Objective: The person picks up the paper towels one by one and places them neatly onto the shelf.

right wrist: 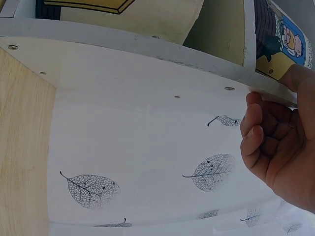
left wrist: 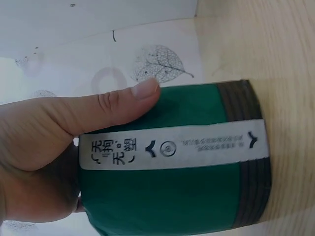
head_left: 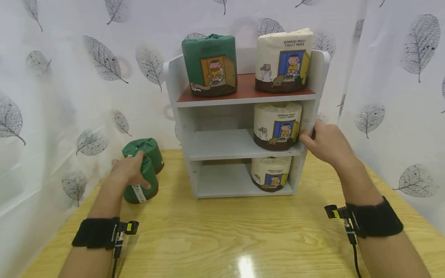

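On the left of the table, my left hand (head_left: 128,170) grips the nearer green toilet roll (head_left: 150,173) from above. In the left wrist view its thumb lies along the wrapper beside a white printed label (left wrist: 172,147); the other fingers are mostly hidden behind the roll. A second green toilet roll (head_left: 154,150) stands just behind. My right hand (head_left: 328,142) holds the front edge of the right side panel of a white shelf unit (head_left: 222,143), thumb on the inner side and fingers curled outside. Close to that thumb is a cream toilet roll (head_left: 274,125) on the middle shelf.
The top shelf bears a green roll (head_left: 222,46) at left and a cream roll (head_left: 271,50) at right. Another cream roll (head_left: 269,173) sits at the right of the bottom shelf. A leaf-patterned white curtain (head_left: 87,116) surrounds the wooden table (head_left: 208,231).
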### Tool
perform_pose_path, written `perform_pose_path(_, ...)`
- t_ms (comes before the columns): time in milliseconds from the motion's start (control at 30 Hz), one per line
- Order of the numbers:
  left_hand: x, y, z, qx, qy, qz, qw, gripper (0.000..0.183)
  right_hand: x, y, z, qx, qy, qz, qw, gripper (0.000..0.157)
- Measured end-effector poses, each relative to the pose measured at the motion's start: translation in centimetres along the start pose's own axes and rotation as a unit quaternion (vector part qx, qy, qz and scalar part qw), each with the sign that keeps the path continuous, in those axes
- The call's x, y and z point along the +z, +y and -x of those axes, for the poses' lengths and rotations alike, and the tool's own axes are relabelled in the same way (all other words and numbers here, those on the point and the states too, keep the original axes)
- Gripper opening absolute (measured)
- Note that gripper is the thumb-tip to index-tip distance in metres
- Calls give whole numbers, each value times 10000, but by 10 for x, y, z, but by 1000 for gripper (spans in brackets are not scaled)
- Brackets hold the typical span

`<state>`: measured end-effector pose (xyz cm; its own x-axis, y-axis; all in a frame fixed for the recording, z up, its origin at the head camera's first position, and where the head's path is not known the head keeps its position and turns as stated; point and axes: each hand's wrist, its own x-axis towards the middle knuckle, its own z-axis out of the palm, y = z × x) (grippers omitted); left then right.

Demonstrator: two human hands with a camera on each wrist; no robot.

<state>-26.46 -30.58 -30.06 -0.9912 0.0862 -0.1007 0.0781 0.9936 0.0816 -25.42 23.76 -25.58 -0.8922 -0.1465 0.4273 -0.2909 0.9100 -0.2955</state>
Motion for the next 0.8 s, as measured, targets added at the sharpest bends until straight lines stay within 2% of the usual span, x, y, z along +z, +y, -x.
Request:
perform_pose_path(167, -2, 0, 1, 59, -86, -28, 9999, 126, 0, 0, 0, 9, 19, 6, 10000, 30)
perform_pose_path(433, 1, 6, 2, -71, -123, -82, 9999, 119, 1, 1, 0, 37, -27, -11, 10000, 29)
perform_pose_path(633, -4, 13, 6, 338, -148, -86, 9993, 101, 1, 3, -1, 39, -27, 16, 10000, 30)
perform_pose_path(800, -13, 20, 14, 501, -270, 37, 9984, 98, 0, 2, -3, 6, -30, -19, 10000, 29)
